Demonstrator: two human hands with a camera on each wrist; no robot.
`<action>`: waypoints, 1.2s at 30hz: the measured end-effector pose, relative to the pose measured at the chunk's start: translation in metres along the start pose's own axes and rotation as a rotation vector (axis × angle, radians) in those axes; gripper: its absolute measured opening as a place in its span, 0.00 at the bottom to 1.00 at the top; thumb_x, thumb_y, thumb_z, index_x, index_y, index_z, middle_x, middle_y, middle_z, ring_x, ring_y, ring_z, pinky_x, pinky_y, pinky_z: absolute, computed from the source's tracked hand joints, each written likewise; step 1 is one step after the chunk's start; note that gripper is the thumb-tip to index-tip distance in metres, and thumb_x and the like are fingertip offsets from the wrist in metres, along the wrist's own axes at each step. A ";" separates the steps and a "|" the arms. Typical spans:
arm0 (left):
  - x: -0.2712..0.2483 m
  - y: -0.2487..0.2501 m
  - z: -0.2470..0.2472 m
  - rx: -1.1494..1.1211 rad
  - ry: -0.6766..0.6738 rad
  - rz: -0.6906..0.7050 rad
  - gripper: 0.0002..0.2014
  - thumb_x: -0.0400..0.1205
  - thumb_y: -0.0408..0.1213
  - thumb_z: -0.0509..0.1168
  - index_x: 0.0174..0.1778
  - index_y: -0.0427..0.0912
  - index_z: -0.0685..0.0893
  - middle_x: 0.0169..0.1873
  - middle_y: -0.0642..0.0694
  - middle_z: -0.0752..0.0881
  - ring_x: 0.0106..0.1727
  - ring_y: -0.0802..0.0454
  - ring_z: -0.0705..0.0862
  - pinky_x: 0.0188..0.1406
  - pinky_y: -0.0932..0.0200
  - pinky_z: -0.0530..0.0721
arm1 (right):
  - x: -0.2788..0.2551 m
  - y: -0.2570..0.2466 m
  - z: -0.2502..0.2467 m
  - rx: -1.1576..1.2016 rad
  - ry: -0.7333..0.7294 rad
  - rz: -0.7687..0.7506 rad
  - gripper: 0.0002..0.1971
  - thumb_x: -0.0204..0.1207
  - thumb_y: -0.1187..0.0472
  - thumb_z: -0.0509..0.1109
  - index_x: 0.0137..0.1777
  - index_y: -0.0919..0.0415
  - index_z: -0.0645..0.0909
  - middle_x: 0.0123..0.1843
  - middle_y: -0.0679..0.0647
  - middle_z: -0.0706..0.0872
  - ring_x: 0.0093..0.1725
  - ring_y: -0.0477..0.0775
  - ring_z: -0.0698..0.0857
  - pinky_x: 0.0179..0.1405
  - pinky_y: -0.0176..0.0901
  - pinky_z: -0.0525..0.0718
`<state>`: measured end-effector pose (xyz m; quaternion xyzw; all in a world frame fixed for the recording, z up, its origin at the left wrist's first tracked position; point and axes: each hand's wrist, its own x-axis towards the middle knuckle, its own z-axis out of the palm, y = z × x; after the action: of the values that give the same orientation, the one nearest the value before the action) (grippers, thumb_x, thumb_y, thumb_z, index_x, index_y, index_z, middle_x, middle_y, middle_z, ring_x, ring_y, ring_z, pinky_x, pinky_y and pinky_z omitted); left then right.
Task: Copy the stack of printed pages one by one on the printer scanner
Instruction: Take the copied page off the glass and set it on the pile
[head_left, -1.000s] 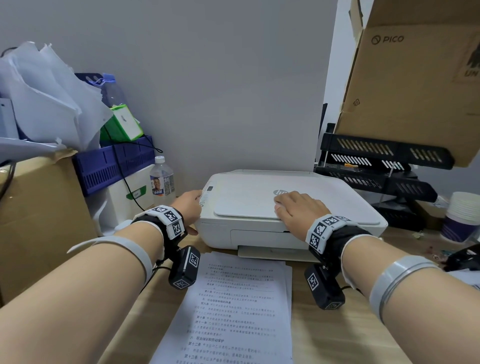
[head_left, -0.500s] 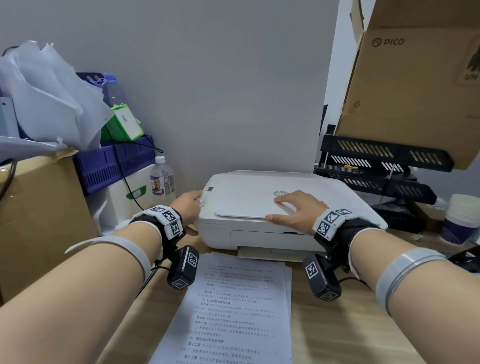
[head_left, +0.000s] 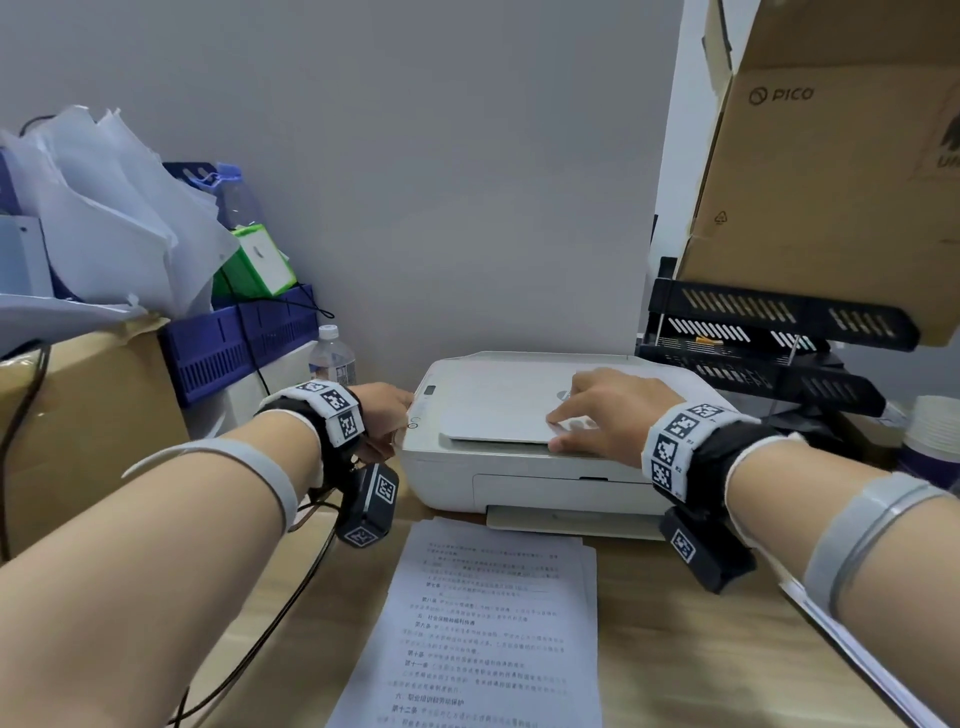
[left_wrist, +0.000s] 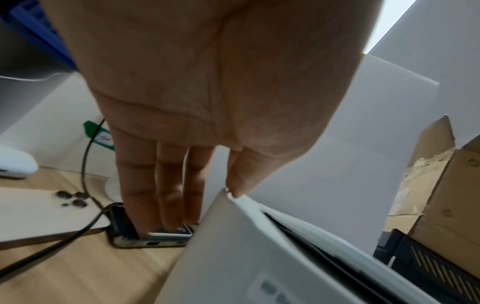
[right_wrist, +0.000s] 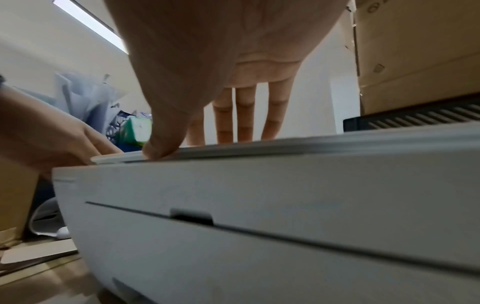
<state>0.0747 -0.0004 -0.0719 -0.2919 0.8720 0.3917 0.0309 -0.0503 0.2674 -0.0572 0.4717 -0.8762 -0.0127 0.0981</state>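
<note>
A white printer (head_left: 524, 475) stands at the back of the wooden desk with its scanner lid (head_left: 498, 413) down. The stack of printed pages (head_left: 493, 623) lies flat on the desk just in front of it. My left hand (head_left: 400, 421) braces the printer's front left corner: the thumb (left_wrist: 235, 185) sits on the top edge and straight fingers (left_wrist: 161, 195) run down the side. My right hand (head_left: 563, 428) lies on the lid with fingers spread flat. Its thumb (right_wrist: 158, 151) touches the lid's front edge (right_wrist: 233, 148).
Left of the printer are a water bottle (head_left: 332, 358), a blue crate (head_left: 239, 338), a cardboard box (head_left: 78, 415) and a dark phone-like device (left_wrist: 135, 236) with a cable. Black letter trays (head_left: 769, 338), a PICO carton (head_left: 831, 182) and paper cups (head_left: 935, 431) crowd the right.
My right hand slid back along the lid and its thumb dropped to the lid's front edge. The left hand stayed at the printer's corner. The pages have not moved.
</note>
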 end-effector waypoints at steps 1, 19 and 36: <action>0.001 0.006 -0.003 0.101 0.037 0.016 0.16 0.83 0.27 0.60 0.64 0.43 0.84 0.46 0.41 0.85 0.39 0.43 0.84 0.42 0.53 0.87 | 0.001 0.000 -0.005 -0.016 0.029 -0.024 0.22 0.76 0.29 0.62 0.64 0.35 0.83 0.55 0.41 0.77 0.57 0.46 0.77 0.53 0.46 0.78; 0.082 0.104 -0.025 -0.449 0.218 0.343 0.24 0.77 0.25 0.63 0.70 0.47 0.81 0.57 0.48 0.86 0.54 0.49 0.81 0.49 0.56 0.77 | 0.060 0.039 -0.066 0.294 0.342 0.118 0.26 0.81 0.51 0.69 0.78 0.49 0.69 0.75 0.51 0.77 0.72 0.54 0.78 0.71 0.52 0.76; 0.128 0.137 -0.033 -0.565 0.209 0.207 0.17 0.78 0.33 0.65 0.63 0.39 0.76 0.65 0.40 0.72 0.61 0.38 0.74 0.66 0.40 0.78 | 0.014 0.043 -0.006 0.202 -0.545 0.106 0.49 0.69 0.22 0.63 0.87 0.40 0.52 0.89 0.45 0.53 0.87 0.50 0.56 0.85 0.55 0.55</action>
<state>-0.0986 -0.0133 0.0059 -0.2371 0.7524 0.5872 -0.1812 -0.0924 0.2798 -0.0442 0.4120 -0.8905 -0.0465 -0.1875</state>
